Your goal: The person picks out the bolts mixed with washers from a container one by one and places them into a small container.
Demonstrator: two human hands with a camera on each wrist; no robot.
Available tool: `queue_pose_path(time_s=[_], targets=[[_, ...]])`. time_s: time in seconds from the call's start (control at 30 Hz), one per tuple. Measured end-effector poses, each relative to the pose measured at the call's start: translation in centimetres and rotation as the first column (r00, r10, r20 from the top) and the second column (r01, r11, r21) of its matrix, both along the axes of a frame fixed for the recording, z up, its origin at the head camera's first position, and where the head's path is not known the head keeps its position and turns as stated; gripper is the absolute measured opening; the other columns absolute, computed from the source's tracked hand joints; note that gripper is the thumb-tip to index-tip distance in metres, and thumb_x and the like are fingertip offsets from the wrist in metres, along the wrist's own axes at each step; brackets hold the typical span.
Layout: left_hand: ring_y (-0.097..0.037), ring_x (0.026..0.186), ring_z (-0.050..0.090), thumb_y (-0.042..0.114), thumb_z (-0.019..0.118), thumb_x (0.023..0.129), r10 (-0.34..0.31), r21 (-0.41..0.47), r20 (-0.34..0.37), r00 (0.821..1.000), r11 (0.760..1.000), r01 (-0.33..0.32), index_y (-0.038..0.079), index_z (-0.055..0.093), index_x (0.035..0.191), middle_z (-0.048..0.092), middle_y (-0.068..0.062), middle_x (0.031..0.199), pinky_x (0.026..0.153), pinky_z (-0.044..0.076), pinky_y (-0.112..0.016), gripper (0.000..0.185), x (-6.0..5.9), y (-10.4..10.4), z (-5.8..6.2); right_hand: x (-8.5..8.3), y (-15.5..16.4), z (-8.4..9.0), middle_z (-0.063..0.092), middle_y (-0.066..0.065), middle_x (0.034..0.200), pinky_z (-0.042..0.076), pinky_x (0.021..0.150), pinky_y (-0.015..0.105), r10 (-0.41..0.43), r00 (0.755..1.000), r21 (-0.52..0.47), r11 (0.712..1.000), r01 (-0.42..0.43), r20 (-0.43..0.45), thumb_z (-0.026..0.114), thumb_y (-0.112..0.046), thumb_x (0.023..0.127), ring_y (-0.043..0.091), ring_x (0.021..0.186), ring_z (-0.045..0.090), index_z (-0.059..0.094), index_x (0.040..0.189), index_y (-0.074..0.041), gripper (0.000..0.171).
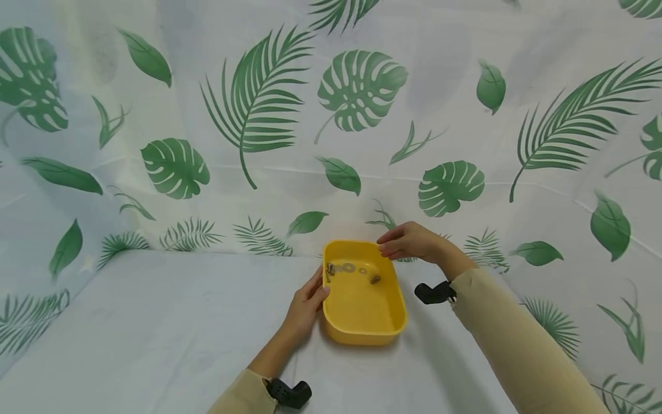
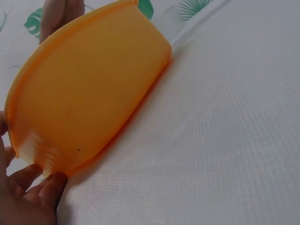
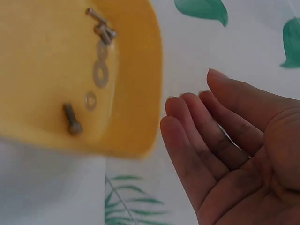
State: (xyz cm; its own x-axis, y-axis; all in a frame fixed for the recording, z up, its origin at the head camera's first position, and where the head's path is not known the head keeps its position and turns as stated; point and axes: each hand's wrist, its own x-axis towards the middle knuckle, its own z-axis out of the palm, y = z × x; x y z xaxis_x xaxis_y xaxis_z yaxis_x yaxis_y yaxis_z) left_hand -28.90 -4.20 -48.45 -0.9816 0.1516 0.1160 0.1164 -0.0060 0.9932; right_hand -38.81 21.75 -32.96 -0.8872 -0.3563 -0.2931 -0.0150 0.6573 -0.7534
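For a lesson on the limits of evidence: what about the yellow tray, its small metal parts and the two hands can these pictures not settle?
- Metal parts: too small in the head view, blurred in the right wrist view; exact types unclear.
- Yellow tray: the left wrist view shows only its outer wall, so its inside is hidden.
- Left hand: cut off by the left wrist frame edge.
- Right hand: whether it touches the tray is unclear.

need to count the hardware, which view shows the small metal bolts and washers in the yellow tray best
The right wrist view: the small metal bolts and washers lie close and distinct inside the yellow plastic tray. The head view shows them tiny. The left wrist view shows only the tray's outer wall, hiding them.
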Motion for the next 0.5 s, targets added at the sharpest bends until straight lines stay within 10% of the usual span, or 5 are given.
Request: queue_pose_path(time_s=[0.5], targets=[[-0.027, 0.150, 0.038, 0.024, 0.050, 0.106, 0.008, -0.017, 0.001, 1.000, 1.000, -0.008, 0.021, 0.028, 0.161, 0.037, -0.009, 0.163, 0.120, 0.038, -0.047, 0.059, 0.0, 0.2, 0.1, 0.1, -6.8, -4.8, 0.069, 0.025, 0.124, 0.056, 0.101, 0.043, 0.011, 0.996, -0.116, 0.993, -0.001, 0.090, 0.066, -0.007, 0.097, 0.040, 0.116, 0.067, 0.064, 0.132, 0.005, 0.037]])
